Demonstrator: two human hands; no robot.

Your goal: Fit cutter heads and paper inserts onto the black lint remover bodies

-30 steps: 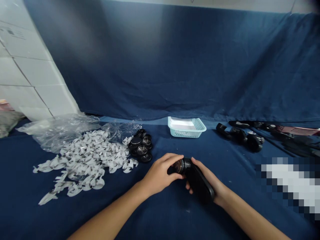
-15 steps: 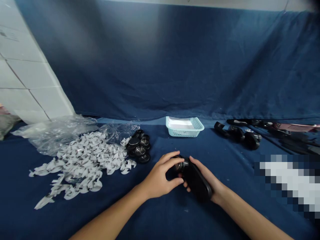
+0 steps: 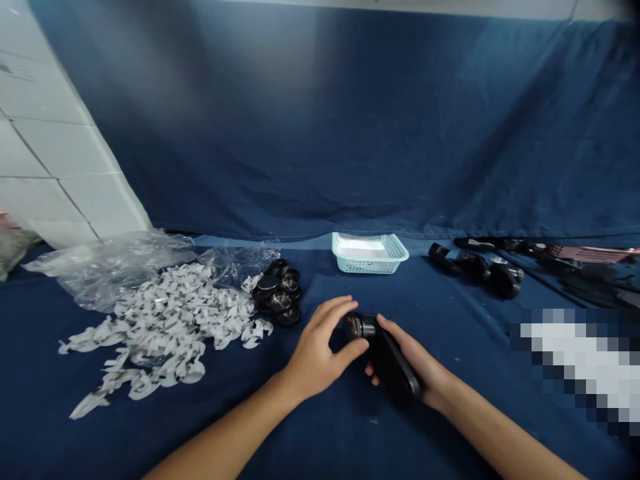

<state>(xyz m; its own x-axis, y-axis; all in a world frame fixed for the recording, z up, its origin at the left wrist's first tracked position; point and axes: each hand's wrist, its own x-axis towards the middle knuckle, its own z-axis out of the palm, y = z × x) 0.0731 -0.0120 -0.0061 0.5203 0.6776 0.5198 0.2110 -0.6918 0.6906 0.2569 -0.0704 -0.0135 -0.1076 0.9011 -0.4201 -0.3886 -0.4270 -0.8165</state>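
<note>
My right hand [image 3: 415,363] is wrapped around a black oblong device [image 3: 393,363] with a round metal-rimmed head at its far end [image 3: 355,326]. My left hand [image 3: 320,347] hovers at that head with fingers spread and curved, thumb near the device body, holding nothing. A cluster of black round caps with shiny faces [image 3: 278,293] lies just left of my left hand on the blue cloth.
A heap of white paper cut-outs [image 3: 165,323] and a crumpled clear plastic bag [image 3: 110,263] lie at the left. A small light-blue basket [image 3: 370,252] stands behind the hands. More black devices [image 3: 475,267] lie at the right. A blue cloth [image 3: 325,147] hangs behind.
My left hand's fingers have lifted off the device's round head and spread apart. The right hand keeps its grip; the device has shifted slightly.
</note>
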